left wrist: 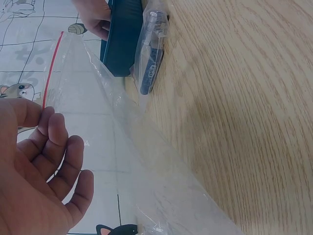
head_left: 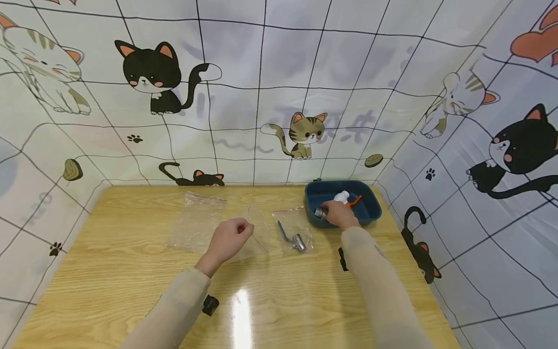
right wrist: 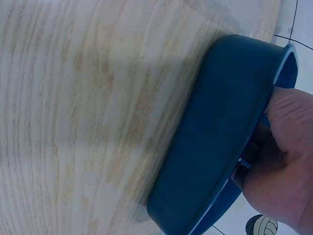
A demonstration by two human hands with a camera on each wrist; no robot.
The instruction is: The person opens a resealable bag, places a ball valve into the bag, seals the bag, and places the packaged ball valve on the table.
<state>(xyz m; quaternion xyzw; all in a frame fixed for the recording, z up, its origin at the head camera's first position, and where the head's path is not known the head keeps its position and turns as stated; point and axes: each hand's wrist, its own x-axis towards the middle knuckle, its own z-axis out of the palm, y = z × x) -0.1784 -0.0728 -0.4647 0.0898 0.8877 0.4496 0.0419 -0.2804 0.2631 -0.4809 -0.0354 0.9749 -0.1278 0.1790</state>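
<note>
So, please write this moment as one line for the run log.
left hand: pinches clear bag | right hand: grips metal part in blue bin | bag of parts: on table, left of bin

No text can be read surely: white marks (left wrist: 152,70) on the dark blue piece (left wrist: 147,84) in the small bag (head_left: 306,219) are too small, and characters (head_left: 356,122) on the wall cloth (head_left: 235,58) too faint.

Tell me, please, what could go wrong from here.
The left grip pinches the clear bag by its red-striped edge, so the bag might slip or fold shut. The right grip holds a metal piece at the blue tray, close to a white item and an orange item, and could knock them if it lifts.
</note>
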